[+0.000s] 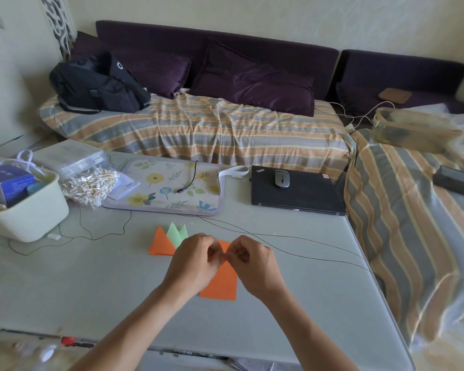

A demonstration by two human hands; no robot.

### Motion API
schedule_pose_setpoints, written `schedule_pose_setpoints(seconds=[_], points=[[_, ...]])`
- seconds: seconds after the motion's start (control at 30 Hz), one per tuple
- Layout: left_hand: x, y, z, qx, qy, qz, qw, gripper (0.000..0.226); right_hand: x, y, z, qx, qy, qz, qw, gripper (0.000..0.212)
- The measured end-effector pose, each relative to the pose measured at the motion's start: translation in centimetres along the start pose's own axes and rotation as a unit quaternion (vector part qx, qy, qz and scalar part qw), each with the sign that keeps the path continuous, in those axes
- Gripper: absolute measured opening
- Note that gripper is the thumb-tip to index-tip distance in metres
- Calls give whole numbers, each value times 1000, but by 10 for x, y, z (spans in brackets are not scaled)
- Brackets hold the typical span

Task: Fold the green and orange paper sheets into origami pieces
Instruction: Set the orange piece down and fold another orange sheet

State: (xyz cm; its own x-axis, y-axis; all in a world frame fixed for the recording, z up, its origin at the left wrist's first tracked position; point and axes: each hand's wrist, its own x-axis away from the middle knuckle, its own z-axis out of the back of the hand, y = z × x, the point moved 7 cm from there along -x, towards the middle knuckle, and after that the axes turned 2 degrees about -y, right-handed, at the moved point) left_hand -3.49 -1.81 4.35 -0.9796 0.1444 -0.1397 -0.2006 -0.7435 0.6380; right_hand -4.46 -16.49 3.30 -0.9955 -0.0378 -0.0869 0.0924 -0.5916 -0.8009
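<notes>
Pinching the top of an orange paper sheet [221, 283] with curled fingers, the left hand [196, 263] and right hand [255, 266] meet over the table [91, 285], near a folded orange piece [161, 245] and green piece [177, 232].

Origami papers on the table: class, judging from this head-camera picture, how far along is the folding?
Done, it seems: a folded orange triangle and a green folded piece lie together beyond the hands. In hand: the left hand and right hand pinch the top of another orange sheet, mostly flat. Left: finishing that sheet; no unfolded green paper shows.
</notes>
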Motion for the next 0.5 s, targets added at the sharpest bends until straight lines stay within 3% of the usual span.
schedule_pose_setpoints(seconds=[0.5], points=[[1, 0, 1, 1, 5, -4, 1000, 11, 0, 0, -2, 25, -9, 22, 999, 12]])
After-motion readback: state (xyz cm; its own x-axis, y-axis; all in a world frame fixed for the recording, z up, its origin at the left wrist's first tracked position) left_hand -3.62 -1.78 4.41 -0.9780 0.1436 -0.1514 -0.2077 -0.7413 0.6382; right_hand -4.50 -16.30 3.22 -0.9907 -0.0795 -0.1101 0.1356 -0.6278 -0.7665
